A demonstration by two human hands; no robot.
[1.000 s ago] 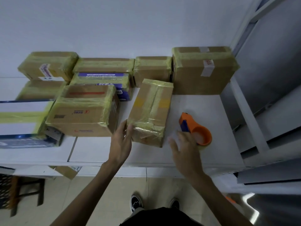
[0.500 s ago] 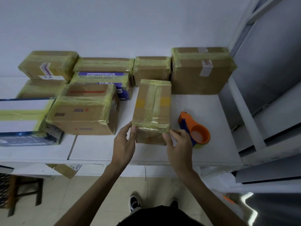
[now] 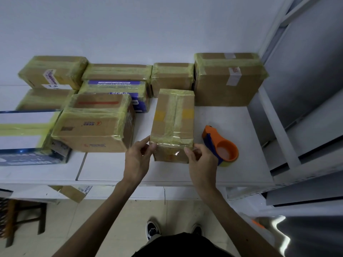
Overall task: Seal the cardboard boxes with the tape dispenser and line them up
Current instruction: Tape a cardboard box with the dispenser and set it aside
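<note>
The left hand (image 3: 137,158) and right hand (image 3: 201,162) pinch the near corners of the narrow taped brown cardboard box (image 3: 173,117) on the white desk (image 3: 232,173); push evenly on both corners so it slides straight, not skewed.

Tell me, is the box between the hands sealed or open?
Sealed. Tape covers the top seam and near edge of the box; flaps lie flat.

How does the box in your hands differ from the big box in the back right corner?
The held box is narrower and points away from the person; the corner box is bulkier and lies crosswise. The left hand and right hand grip the held box's near end; the corner box is untouched. The corner box bears a white strip, the held box yellow patches. Both are brown cardboard under yellowish tape.
</note>
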